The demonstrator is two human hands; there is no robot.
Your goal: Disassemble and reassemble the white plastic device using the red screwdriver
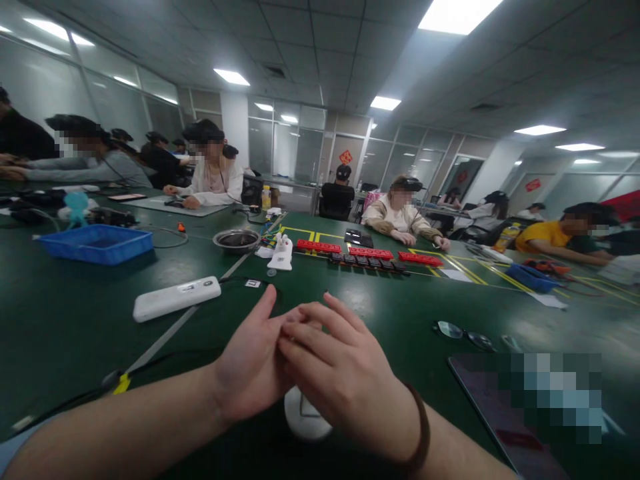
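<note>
My left hand (253, 363) is held palm inward above the table, thumb stretched up and apart, its other fingers partly hidden behind my right hand. My right hand (345, 367) lies across it, back toward me, with a brown band (421, 427) at the wrist. Its fingers are bent together against the left palm and fingers, while one finger on the far side sticks up. Whatever small thing may be between the fingertips is hidden. Directly below both hands stands a white round object (306, 420), partly covered by them.
Around lie a white oblong device (177, 299), blue tray (97, 244), metal bowl (237, 241), white stand (281, 254), red strips (370, 254), black blocks (367, 264), glasses (463, 335) and a dark tablet (493, 407). A cable (165, 360) runs at left. Several people sit beyond.
</note>
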